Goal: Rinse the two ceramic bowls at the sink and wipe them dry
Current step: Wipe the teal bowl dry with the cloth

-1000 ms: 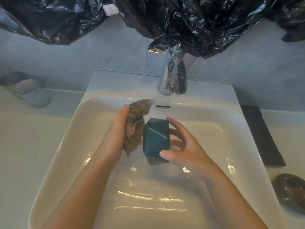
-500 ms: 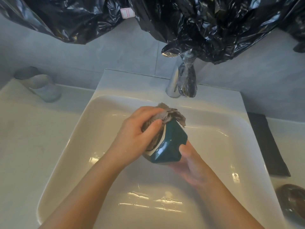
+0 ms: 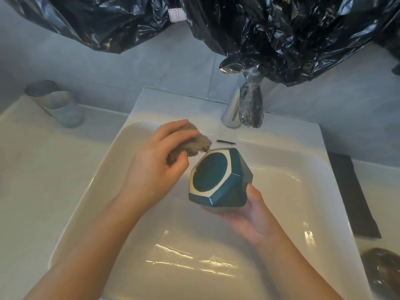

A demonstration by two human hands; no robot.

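Note:
Over the white sink point(image 3: 112, 169) my right hand point(image 3: 249, 215) holds a faceted teal ceramic bowl point(image 3: 220, 180) from below, tilted so its white-edged underside faces me. My left hand point(image 3: 155, 167) is closed on a crumpled brown cloth point(image 3: 194, 144), just left of the bowl and a little apart from it. A second, dark brown bowl point(image 3: 383, 271) sits on the counter at the lower right, partly cut off by the frame edge.
A chrome faucet point(image 3: 240, 109) wrapped in black plastic stands behind the basin. Black plastic sheeting point(image 3: 259, 29) hangs over the wall above. A glass tumbler point(image 3: 58, 107) lies at the back left of the counter. A dark mat point(image 3: 350, 195) lies right of the sink.
My left hand has pulled the cloth off the bowl and moved up and left. My right hand has turned the bowl so its underside shows.

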